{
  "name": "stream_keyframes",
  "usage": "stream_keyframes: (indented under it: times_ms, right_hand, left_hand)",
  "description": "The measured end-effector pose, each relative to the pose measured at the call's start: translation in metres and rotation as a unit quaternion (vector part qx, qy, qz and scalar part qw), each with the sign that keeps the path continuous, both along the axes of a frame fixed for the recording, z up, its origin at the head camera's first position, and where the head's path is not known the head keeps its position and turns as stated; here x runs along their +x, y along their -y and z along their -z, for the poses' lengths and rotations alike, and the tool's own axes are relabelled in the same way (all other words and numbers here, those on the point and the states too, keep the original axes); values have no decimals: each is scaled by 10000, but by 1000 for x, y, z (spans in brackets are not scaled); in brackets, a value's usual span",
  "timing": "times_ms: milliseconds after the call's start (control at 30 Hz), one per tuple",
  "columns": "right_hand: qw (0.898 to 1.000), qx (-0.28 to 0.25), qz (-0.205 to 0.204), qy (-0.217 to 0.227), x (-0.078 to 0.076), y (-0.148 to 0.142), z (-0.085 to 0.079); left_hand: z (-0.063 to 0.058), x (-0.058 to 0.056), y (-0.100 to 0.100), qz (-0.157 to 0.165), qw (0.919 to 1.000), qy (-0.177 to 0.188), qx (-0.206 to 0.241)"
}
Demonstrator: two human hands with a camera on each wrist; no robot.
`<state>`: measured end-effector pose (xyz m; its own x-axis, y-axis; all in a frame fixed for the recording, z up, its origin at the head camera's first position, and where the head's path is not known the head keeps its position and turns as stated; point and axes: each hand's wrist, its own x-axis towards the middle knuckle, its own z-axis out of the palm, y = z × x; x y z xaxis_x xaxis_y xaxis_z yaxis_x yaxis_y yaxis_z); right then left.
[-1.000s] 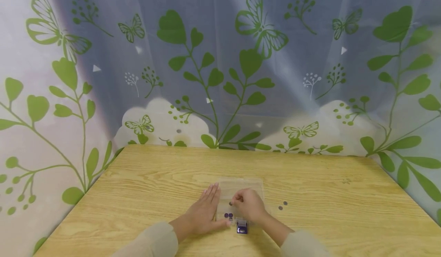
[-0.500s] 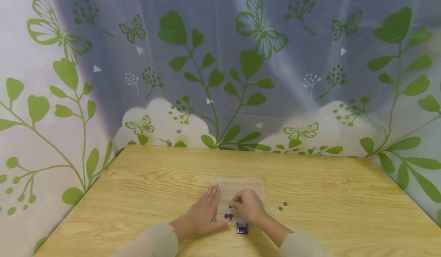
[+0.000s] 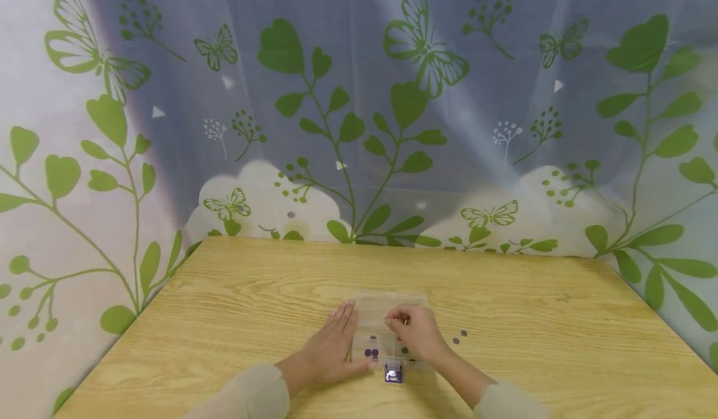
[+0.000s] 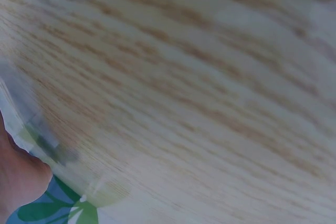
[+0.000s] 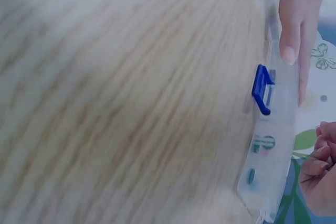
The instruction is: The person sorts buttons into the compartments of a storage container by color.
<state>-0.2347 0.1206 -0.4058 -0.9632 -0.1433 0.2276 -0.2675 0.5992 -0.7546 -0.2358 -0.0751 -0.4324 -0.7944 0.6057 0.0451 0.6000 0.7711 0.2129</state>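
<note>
A clear plastic compartment box (image 3: 377,310) with a blue latch (image 3: 394,375) stands with its lid raised. My left hand (image 3: 330,344) lies flat along its left side, fingers straight, the thumb by the front. Over the box's right part hovers my right hand (image 3: 417,332), its fingers loosely curled with nothing visible between them. Dark purple round discs (image 3: 371,353) sit in the left compartment, and another dark disc (image 3: 373,338) lies behind them. Green discs (image 5: 268,142) show through the wall in the right wrist view. The left wrist view shows mostly tabletop.
Two loose dark discs (image 3: 463,333) lie on the wooden table (image 3: 252,288) right of the box. Farther right are several tiny pale-green pieces (image 3: 563,297). A leaf-and-butterfly curtain (image 3: 359,126) hangs behind and at both sides of the table.
My right hand has let go of a dark disc, which now lies in the box's left part. It has then moved right, away from the disc. The left hand has stayed put.
</note>
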Motion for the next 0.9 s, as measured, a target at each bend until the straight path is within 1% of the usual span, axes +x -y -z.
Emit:
stream_keyframes:
  times_ms: [200,333,567,800,900]
  right_hand:
    - [9997,-99,216,69,4,-9,-5]
    - [9995,-36,304,100,4,-15,-4]
    - [9994,23,337,79,7,-25,-5]
    - [9986,22,454,252,8,-37,-5]
    - [9984,38,522,211,9,-42,-6]
  left_hand:
    - [0,0,0,-28,10000,35,19]
    - [0,0,0,-40,10000,19,27]
    - [0,0,0,-21,10000,-2,-4]
    - [2,-1,0,-3,10000,-6,-24]
    - [2,-1,0,17,10000,11,-1]
